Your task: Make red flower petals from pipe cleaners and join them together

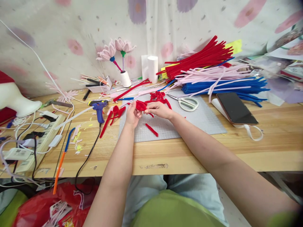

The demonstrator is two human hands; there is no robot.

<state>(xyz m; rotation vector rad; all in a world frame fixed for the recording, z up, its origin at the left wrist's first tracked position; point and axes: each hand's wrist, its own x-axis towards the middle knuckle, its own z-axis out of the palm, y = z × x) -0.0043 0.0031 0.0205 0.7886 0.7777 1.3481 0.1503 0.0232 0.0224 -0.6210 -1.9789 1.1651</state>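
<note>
Between my two hands is a red petal shape bent from fuzzy pipe cleaner [141,106]. My left hand [133,116] grips its left side, fingers closed around it. From the right, my right hand [158,109] pinches its other end. Both hands hover over a grey cutting mat [199,121]. A short red pipe cleaner piece [151,130] lies on the mat below them. Behind the hands sits a heap of red shaped pieces [158,95]. More red petal shapes [116,112] rest at the mat's left edge. Scissors [187,103] with pale handles lie to the right.
A blue glue gun [99,111] stands at left, its black cord running off the table edge. A power strip [41,142] with tangled cables is farther left. Bundles of red [196,61], pink and blue pipe cleaners lie back right, behind a phone [236,107]. Pink flowers [115,50] stand behind.
</note>
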